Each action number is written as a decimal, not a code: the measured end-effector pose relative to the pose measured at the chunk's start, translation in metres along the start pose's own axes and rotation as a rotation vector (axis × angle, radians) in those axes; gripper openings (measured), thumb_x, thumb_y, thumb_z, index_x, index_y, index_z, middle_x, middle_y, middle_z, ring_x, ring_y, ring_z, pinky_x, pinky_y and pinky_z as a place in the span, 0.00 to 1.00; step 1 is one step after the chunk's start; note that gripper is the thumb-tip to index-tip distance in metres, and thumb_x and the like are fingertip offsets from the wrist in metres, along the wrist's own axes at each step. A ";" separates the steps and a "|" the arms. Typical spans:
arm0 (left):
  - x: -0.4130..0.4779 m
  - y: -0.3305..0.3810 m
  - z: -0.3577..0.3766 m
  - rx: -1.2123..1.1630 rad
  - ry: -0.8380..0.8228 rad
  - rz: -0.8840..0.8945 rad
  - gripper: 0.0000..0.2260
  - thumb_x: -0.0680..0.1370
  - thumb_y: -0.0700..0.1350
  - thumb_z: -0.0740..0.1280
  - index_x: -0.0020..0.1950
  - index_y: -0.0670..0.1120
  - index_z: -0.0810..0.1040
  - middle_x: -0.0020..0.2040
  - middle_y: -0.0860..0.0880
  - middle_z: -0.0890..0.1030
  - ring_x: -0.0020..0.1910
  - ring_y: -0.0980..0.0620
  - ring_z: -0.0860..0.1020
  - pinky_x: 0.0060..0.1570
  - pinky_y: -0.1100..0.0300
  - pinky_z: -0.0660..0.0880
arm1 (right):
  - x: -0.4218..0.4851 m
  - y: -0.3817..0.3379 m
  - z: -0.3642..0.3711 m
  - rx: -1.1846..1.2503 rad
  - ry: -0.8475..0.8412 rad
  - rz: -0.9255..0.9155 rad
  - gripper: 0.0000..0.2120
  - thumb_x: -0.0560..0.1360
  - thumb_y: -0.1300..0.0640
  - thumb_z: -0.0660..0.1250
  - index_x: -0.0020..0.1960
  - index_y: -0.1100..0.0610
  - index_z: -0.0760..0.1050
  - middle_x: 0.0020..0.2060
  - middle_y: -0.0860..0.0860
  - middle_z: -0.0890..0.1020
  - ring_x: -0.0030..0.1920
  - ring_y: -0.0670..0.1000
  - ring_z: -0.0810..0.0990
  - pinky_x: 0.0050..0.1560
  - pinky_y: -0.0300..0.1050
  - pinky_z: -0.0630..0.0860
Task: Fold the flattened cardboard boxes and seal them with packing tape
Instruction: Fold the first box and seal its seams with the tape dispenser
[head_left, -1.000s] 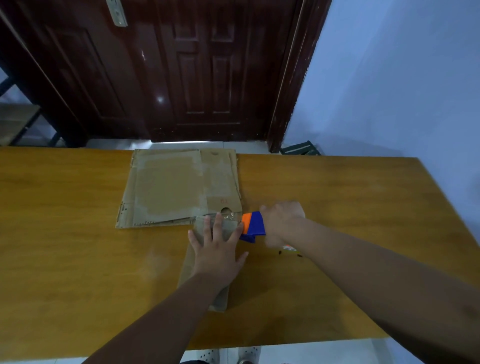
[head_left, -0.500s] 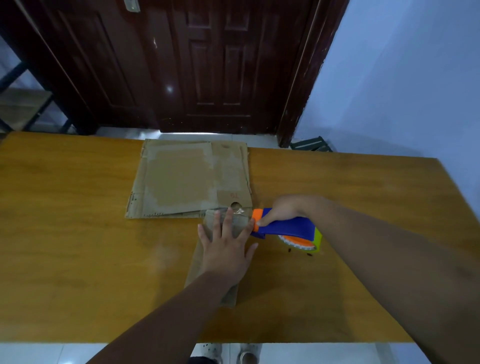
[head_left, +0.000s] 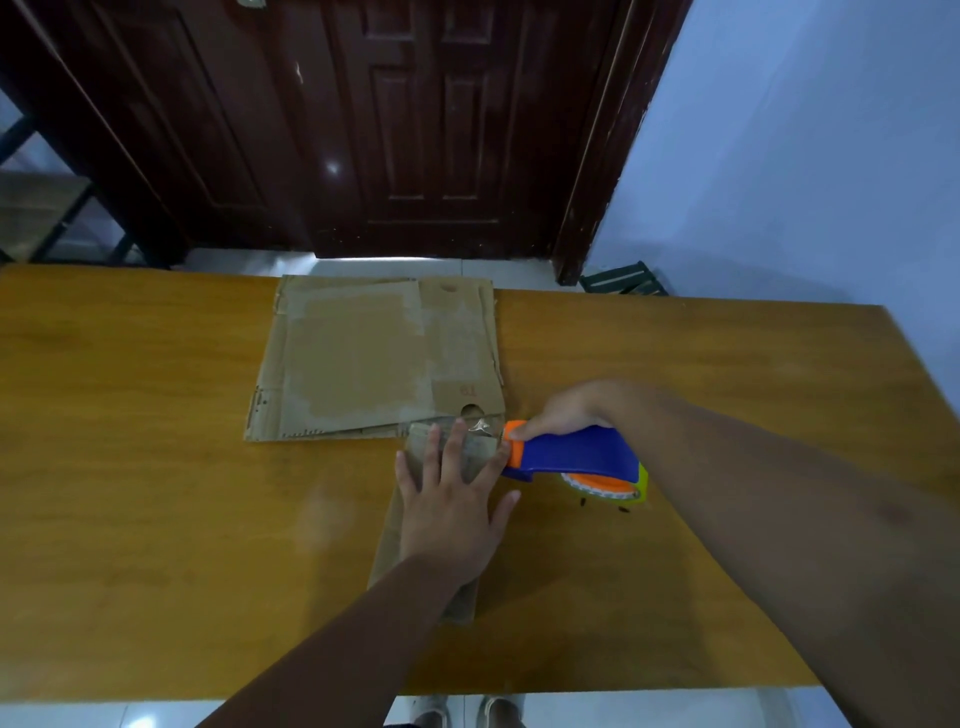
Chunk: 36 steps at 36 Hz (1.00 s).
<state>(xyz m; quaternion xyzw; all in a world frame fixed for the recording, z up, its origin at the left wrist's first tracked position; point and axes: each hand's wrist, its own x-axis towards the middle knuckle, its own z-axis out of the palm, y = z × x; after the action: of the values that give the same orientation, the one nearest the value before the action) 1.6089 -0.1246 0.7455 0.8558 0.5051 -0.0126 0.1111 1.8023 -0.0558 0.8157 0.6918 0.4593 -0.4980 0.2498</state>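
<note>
A narrow flat piece of cardboard (head_left: 395, 530) lies lengthwise on the wooden table (head_left: 156, 493). My left hand (head_left: 452, 499) presses flat on it with fingers spread. My right hand (head_left: 563, 413) grips a blue and orange tape dispenser (head_left: 576, 457), whose orange front end meets the cardboard's far right corner. A clear strip of tape with a shiny crumpled bit (head_left: 480, 426) lies across the cardboard's far end. Behind it a stack of flattened cardboard boxes (head_left: 374, 364) lies flat, with a round hole near its front right corner.
A dark wooden door (head_left: 363, 130) stands behind the table, a blue wall (head_left: 805, 156) to the right. A small dark crate (head_left: 623, 278) sits on the floor by the door frame. My feet (head_left: 462, 712) show below the table's near edge.
My right hand has turned the dispenser so its blue body and tape roll now show, lying sideways at the cardboard's corner. My left hand stays pressed on the narrow piece.
</note>
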 end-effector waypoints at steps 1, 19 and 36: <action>0.000 0.000 0.000 0.002 0.003 0.000 0.29 0.75 0.68 0.36 0.75 0.64 0.48 0.78 0.48 0.44 0.76 0.42 0.40 0.68 0.36 0.35 | 0.001 -0.001 0.001 -0.013 -0.001 0.001 0.26 0.72 0.29 0.60 0.46 0.53 0.73 0.45 0.53 0.78 0.44 0.52 0.78 0.38 0.44 0.72; 0.003 0.011 -0.010 0.080 -0.137 0.014 0.28 0.81 0.55 0.52 0.76 0.60 0.41 0.77 0.42 0.35 0.74 0.34 0.35 0.64 0.27 0.39 | -0.006 -0.030 0.002 -0.209 0.038 -0.041 0.16 0.83 0.46 0.53 0.54 0.58 0.71 0.40 0.53 0.73 0.37 0.50 0.72 0.41 0.45 0.68; 0.008 0.024 -0.003 0.179 -0.243 -0.027 0.19 0.81 0.47 0.52 0.71 0.57 0.68 0.72 0.36 0.26 0.61 0.30 0.19 0.58 0.25 0.31 | -0.009 -0.012 0.010 -0.172 0.037 0.067 0.21 0.82 0.45 0.54 0.61 0.60 0.74 0.49 0.58 0.75 0.45 0.54 0.73 0.49 0.48 0.68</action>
<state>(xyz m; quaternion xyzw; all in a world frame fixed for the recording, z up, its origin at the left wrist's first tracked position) 1.6329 -0.1282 0.7511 0.8477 0.4961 -0.1625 0.0943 1.7865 -0.0617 0.8219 0.6918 0.4816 -0.4352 0.3161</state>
